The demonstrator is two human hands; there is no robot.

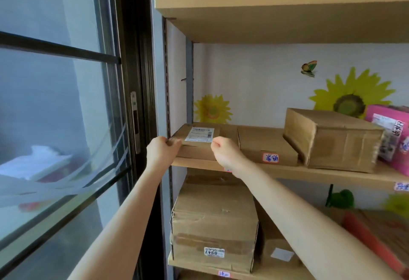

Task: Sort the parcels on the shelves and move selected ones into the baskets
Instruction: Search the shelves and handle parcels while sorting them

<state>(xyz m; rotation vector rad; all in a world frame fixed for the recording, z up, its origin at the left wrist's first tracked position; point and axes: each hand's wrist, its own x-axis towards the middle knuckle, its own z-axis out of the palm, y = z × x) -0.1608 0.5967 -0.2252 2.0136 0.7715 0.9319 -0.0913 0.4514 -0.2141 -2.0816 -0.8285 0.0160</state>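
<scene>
Fingers (pixel 164 142) of the left hand (pixel 162 150) curl around the flat parcel's (pixel 199 141) near-left corner. The right hand (pixel 224 151) pinches its near-right corner, at the shelf's (pixel 309 172) front-left corner. It is best drawn straight out and level, clear of the neighbouring box (pixel 265 144) just beside it.

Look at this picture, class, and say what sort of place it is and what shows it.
Probably a small parcel storeroom or pick-up point. Cardboard parcels sit on wooden shelves, one carries a handwritten sticker, and the left hand and right hand grip a flat labelled box.
</scene>
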